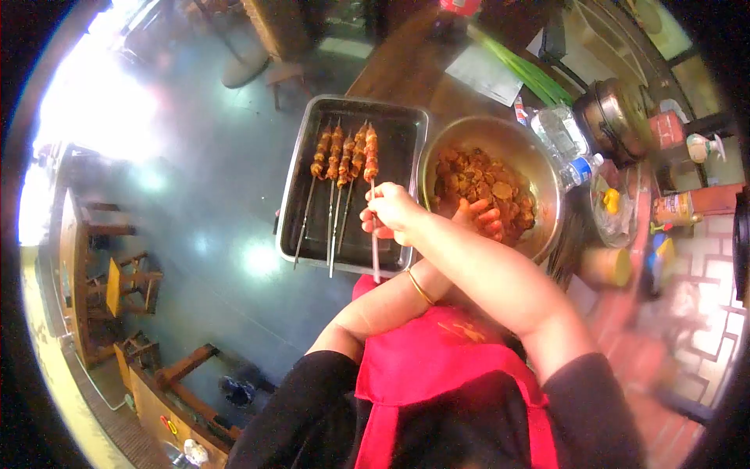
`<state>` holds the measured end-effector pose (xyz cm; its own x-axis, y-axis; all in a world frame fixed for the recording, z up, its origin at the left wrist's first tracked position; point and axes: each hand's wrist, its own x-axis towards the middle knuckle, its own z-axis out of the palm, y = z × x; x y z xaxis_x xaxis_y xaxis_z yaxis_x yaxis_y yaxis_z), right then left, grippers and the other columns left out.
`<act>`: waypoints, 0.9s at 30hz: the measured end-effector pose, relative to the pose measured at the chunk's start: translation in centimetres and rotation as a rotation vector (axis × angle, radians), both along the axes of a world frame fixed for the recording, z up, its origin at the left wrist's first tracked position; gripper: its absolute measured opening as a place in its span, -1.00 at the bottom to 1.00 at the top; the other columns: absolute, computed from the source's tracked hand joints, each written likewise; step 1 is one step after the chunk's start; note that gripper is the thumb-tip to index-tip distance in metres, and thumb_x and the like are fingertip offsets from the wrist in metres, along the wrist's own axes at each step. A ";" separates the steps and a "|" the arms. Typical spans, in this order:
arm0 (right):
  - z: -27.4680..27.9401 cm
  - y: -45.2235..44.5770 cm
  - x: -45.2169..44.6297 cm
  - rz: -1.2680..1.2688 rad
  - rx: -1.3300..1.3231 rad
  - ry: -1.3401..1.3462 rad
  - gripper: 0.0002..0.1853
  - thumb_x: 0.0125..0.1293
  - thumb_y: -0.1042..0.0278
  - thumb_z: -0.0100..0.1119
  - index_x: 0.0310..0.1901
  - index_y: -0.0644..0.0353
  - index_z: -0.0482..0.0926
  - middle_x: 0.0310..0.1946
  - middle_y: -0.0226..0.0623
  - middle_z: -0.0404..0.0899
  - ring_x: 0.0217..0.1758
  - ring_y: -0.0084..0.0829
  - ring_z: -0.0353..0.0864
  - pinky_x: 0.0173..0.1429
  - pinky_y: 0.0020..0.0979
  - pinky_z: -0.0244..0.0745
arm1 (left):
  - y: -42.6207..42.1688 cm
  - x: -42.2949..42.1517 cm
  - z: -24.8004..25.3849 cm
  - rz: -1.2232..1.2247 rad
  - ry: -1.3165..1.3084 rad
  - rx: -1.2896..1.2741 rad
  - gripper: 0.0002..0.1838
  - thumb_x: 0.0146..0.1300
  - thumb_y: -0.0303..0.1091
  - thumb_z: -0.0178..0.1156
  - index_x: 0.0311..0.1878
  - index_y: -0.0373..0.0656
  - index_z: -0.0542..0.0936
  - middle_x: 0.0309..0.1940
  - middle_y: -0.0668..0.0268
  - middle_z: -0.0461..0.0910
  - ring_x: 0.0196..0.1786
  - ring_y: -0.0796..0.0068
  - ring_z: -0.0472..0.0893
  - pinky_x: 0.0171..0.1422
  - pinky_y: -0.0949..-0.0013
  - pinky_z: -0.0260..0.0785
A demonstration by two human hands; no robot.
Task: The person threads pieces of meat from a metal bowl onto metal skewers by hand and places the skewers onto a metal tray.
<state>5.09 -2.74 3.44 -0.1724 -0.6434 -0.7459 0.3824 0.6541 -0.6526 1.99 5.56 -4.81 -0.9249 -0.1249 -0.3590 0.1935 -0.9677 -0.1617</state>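
Observation:
My forearms cross, the right one over the left. My right hand (391,213) is closed around the stick of a meat skewer (371,156) at the right side of a dark rectangular tray (426,125). Several other loaded skewers (333,156) lie side by side in the tray, meat toward the far edge and bare sticks toward me. My left hand (480,219) is over a large metal bowl (553,187), palm up with its fingers loosely apart and nothing visible in them. Chunks of reddish marinated meat (488,184) lie in the bowl, just beyond that hand.
Beyond the bowl are green onions (531,74), a white sheet (484,74), a plastic bottle (582,170) and a metal pot (613,117). A yellow-lidded container (617,267) stands at the right. Wooden stools (133,285) are on the floor at the left.

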 end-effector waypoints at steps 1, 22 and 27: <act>-1.1 -0.5 0.3 0.006 0.011 0.002 -0.68 0.28 0.45 -0.03 0.08 0.16 0.30 -0.38 -0.28 0.51 -0.44 -0.43 0.56 -0.42 -0.37 0.48 | -0.1 0.1 -0.1 0.013 0.175 0.037 -0.49 0.35 0.23 -0.18 0.02 0.01 0.44 -0.15 0.23 0.59 -0.17 0.25 0.56 -0.03 0.07 0.42; -4.1 40.4 -11.1 -0.946 0.203 1.012 -0.84 0.26 0.40 0.12 -0.16 0.21 0.60 -0.47 -0.44 0.55 -0.47 -0.62 0.46 -0.39 -0.54 0.36 | -2.3 -2.9 4.2 -0.388 -0.315 -0.564 -0.84 0.34 -0.28 0.01 -0.07 -0.06 0.45 -0.37 0.40 0.49 -0.37 0.52 0.45 -0.26 0.42 0.33; -8.6 40.1 -8.6 -0.726 0.298 1.317 -0.81 0.18 0.31 0.19 -0.20 0.17 0.60 -0.40 -0.22 0.59 -0.40 -0.30 0.58 -0.29 -0.31 0.45 | -3.2 -3.1 5.7 -0.396 -0.346 -0.922 -0.79 0.36 -0.30 -0.01 -0.01 -0.11 0.48 -0.27 0.31 0.55 -0.29 0.49 0.51 -0.19 0.42 0.40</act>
<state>-3.49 37.35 -5.16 -0.9948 0.0096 0.1010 -0.0595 0.7517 -0.6568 -1.07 2.40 0.93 -0.8246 -0.1955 -0.5308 -0.2675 -0.6921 0.6704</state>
